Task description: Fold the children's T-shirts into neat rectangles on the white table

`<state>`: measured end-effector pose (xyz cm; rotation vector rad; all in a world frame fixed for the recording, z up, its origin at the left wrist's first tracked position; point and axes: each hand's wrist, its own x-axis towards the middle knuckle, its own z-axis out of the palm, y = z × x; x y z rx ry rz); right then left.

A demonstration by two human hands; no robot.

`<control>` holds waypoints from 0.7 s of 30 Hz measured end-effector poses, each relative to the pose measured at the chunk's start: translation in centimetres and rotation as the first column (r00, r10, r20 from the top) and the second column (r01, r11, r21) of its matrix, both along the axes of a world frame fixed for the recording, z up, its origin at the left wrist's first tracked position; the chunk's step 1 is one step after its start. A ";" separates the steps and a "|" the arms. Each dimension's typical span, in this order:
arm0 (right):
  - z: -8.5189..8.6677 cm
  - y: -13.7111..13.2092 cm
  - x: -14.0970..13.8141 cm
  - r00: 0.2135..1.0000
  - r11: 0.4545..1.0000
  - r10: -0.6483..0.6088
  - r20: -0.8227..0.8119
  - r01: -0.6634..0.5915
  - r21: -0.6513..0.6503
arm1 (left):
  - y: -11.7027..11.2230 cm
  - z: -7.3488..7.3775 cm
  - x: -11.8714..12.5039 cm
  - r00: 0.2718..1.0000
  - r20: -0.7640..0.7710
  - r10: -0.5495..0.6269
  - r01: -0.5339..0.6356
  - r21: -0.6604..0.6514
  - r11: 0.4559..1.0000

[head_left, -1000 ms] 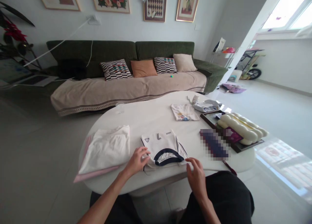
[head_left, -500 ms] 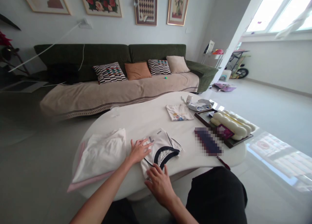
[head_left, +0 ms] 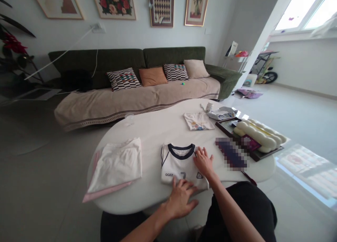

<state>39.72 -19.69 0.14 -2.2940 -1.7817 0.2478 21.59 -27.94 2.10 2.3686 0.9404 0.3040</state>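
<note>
Head view: rumpled white cloth (head_left: 117,164), then the left hand (head_left: 181,198), palm down, fingers spread over the near edge of the folded shirt (head_left: 179,167), round-collared, flat on the smooth table (head_left: 155,129); right hand (head_left: 204,162), fingers apart, rests on the shirt's right side.

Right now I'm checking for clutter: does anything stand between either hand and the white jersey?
Nothing visible does: the left hand lies over the near edge of the white jersey, the right hand on it beside the collar.
</note>
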 end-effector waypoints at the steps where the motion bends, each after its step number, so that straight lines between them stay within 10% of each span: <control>1: 0.0 0.3 0.1 0.999 0.999 -0.042 -0.004 0.042 0.011 | 0.1 0.0 0.8 0.999 0.034 -0.027 0.028 -0.018 0.999; 5: -0.5 -1.7 0.9 0.976 0.975 -0.217 -0.034 0.218 0.052 | 2.1 -0.4 0.2 0.956 0.211 0.204 -0.210 0.006 0.978; 8: -1.5 -4.7 1.2 0.964 0.965 -0.256 -0.074 0.259 0.032 | 4.3 -2.0 -2.7 0.783 0.258 0.566 -0.592 0.028 0.806; 11: -2.3 -6.4 0.9 0.943 0.958 -0.283 -0.173 0.285 -0.015 | 5.8 -3.8 -4.8 0.673 0.178 0.718 -0.726 -0.024 0.687; 17: -2.1 -4.7 1.8 0.845 0.957 -0.288 -0.450 0.272 -0.102 | 7.4 -2.9 -4.5 0.696 0.114 0.709 -0.564 -0.524 0.638; 21: -1.8 -4.1 2.6 0.780 0.969 -0.236 -0.580 0.237 -0.076 | 8.1 -1.0 -4.1 0.631 0.168 0.758 -0.242 -0.885 0.398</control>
